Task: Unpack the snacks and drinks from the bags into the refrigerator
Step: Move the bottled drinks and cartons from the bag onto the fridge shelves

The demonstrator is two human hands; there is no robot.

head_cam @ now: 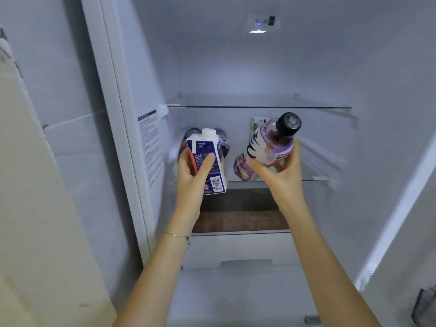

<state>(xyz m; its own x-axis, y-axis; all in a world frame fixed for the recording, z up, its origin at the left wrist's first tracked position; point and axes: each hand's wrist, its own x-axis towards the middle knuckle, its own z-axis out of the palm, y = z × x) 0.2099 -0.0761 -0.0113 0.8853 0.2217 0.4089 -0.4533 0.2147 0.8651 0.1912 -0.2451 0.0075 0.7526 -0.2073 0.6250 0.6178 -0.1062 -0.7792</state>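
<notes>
My left hand (192, 171) grips a blue and white carton (210, 161) with a white screw cap, held upright in front of the fridge's middle shelf (316, 178). My right hand (280, 168) grips a bottle (273, 142) with a black cap and a white and purple label, tilted with its cap toward me. Behind the carton, purple-labelled drinks (223, 142) stand at the shelf's left. A purple snack pack (243, 171) lies behind the bottle, and a white and green pack (257, 122) shows further back.
The upper glass shelf (259, 106) is bare. A white drawer (236, 249) sits below the middle shelf, with brown floor seen through the gap. The open fridge door (70, 138) stands at left. A dark basket edge (424, 305) shows at the bottom right.
</notes>
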